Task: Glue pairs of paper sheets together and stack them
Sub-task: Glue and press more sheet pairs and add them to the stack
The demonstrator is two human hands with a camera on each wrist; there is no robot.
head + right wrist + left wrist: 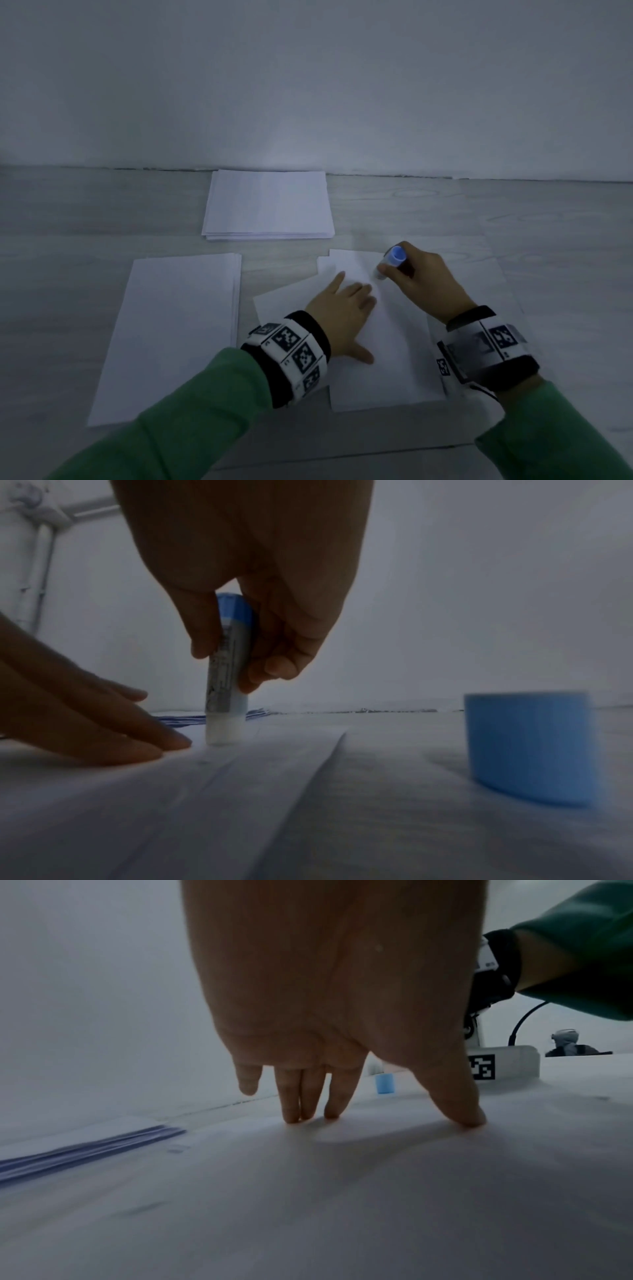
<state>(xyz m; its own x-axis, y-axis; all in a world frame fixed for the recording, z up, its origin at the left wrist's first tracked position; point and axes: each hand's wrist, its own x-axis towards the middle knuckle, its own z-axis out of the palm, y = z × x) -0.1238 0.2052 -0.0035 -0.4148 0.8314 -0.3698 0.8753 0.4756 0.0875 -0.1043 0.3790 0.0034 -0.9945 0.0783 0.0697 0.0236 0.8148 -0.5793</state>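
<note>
Three lots of white paper lie on the pale wood-grain floor (513,212). A neat stack (268,205) sits far off against the wall (308,85), a second pile (171,335) lies to the near left, and a few loose sheets (383,359) overlap at the near right, where both hands work. A single blue cap (531,746) stands upright on the paper just right of the hands, off its glue stick.

The left hand (342,313) lies flat with its fingers (301,1096) straight and spread, pressing the top sheet down; it holds nothing. The right hand (423,281) has its fingers curled round the one glue stick (227,674), which stands nearly upright, its white tip touching the sheet just beside the left fingertips, near the sheet's far end.

Both arms wear green sleeves (191,421) and each wrist carries a band (294,353) of black-and-white markers. White pipes (37,561) run along the wall at the far left.
</note>
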